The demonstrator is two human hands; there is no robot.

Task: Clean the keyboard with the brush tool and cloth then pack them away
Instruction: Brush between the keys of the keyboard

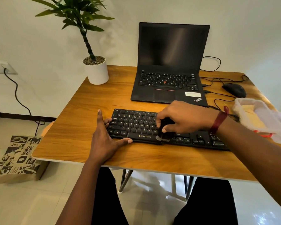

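1. At the far left, a brown paper bag with black print [18,156] stands on the floor. Above it, a black cable hangs from a white wall socket [0,67].
2. A green plant in a round white pot [97,73] stands at the back left corner of the brown wooden table [75,127].
3. My left hand [104,138] lies flat on the table with the fingers straight and spread, and it grips nothing. The thumb lies along the front edge of the black Zebronics keyboard [136,125], and the other fingers touch its left end.
4. The keyboard lies on the near half of the table, just in front of the open black laptop [169,70], whose screen is dark.
5. My right hand [183,119] is over the middle of the keyboard. Its fingers and thumb are curled round the small black brush tool [165,134]. The pale bristles touch the front row of the keyboard, just right of the space bar.
6. A dark red band [219,120] is on my right wrist.
7. A black wired mouse [234,90] lies at the back right, beside the laptop.
8. A clear plastic bag [258,117] lies at the right edge of the table, near the right end of the keyboard. Something pale yellow is inside; I cannot tell if it is the cloth.
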